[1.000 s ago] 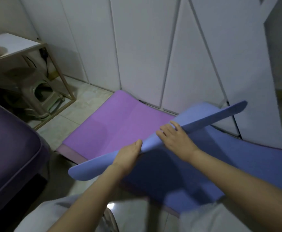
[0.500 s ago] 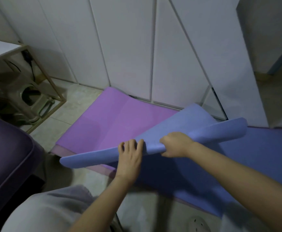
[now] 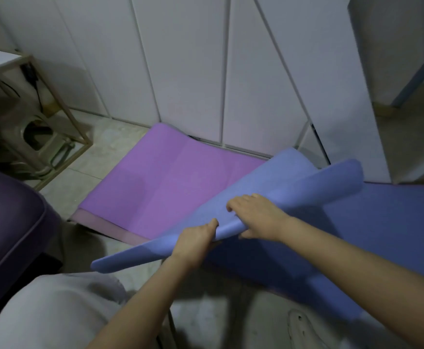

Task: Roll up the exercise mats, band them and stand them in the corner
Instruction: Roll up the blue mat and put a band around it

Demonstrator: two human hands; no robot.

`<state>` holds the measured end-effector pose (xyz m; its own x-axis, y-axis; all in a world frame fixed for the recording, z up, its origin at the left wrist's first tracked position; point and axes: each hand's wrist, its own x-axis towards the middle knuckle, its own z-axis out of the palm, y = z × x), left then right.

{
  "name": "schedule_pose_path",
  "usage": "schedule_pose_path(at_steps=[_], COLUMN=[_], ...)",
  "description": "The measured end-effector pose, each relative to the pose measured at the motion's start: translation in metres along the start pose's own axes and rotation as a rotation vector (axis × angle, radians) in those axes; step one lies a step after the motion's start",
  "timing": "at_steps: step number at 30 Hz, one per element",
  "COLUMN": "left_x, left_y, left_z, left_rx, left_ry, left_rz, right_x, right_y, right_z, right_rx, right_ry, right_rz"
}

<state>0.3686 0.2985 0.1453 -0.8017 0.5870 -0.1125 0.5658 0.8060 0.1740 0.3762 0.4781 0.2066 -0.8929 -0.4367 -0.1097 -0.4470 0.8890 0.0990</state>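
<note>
On a tiled floor (image 3: 80, 177) before white cabinet doors (image 3: 188, 71), a person holds the lifted end of a blue mat (image 3: 294, 187) in a loose curl with 2 hands, the rest of it lying flat to the right. The left hand (image 3: 195, 239) has its grip clamped on the curl's near fold. The right hand (image 3: 258, 216), just beside it, has its grip curled over the same fold. A purple mat (image 3: 170, 177) lies flat under the raised end. A dark sofa (image 3: 6, 217) stands at left.
</note>
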Motion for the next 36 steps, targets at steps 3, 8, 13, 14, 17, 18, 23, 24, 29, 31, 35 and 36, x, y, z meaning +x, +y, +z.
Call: schedule_pose_path(at_steps=[3, 8, 13, 14, 17, 18, 23, 24, 29, 31, 35, 36], left_x=[0.008, 0.027, 0.028, 0.026, 0.015, 0.011, -0.006, -0.008, -0.01, -0.007, -0.002, 0.0], left_y=[-0.003, 0.0, 0.02, 0.026, 0.041, 0.045, 0.061, 0.063, 0.065, 0.066, 0.058, 0.054], left_z=[-0.01, -0.024, -0.037, -0.035, -0.017, -0.01, 0.01, 0.011, 0.014, 0.014, 0.005, 0.002], left_rx=[-0.156, -0.533, -0.122, 0.007, 0.225, 0.218, 0.223, 0.23, 0.167, 0.183, 0.104, 0.032], left_ry=[-0.059, -0.41, -0.321, -0.206, 0.224, 0.303, 0.385, 0.37, 0.272, 0.215, 0.023, -0.079], left_rz=[-0.007, 0.01, 0.049, 0.059, 0.082, 0.067, 0.006, 0.004, 0.094, 0.101, 0.019, 0.017], right_x=[-0.01, -0.035, -0.049, -0.049, -0.048, -0.046, -0.048, -0.049, -0.057, -0.059, -0.069, -0.07], right_y=[-0.004, 0.004, 0.008, 0.01, 0.016, 0.015, 0.005, 0.002, 0.0, 0.002, 0.013, 0.016], right_z=[0.015, 0.028, 0.032, 0.032, 0.028, 0.023, 0.01, 0.01, 0.014, 0.017, 0.025, 0.027], right_rx=[-0.186, -0.215, -0.179, -0.15, -0.046, -0.026, 0.051, 0.07, 0.038, -0.005, -0.056, -0.062], right_ry=[0.254, 0.284, 0.268, 0.261, 0.219, 0.199, -0.076, -0.122, -0.227, -0.137, 0.015, 0.054], right_rz=[-0.003, 0.048, 0.082, 0.096, 0.145, 0.146, 0.162, 0.177, 0.122, 0.033, -0.086, -0.082])
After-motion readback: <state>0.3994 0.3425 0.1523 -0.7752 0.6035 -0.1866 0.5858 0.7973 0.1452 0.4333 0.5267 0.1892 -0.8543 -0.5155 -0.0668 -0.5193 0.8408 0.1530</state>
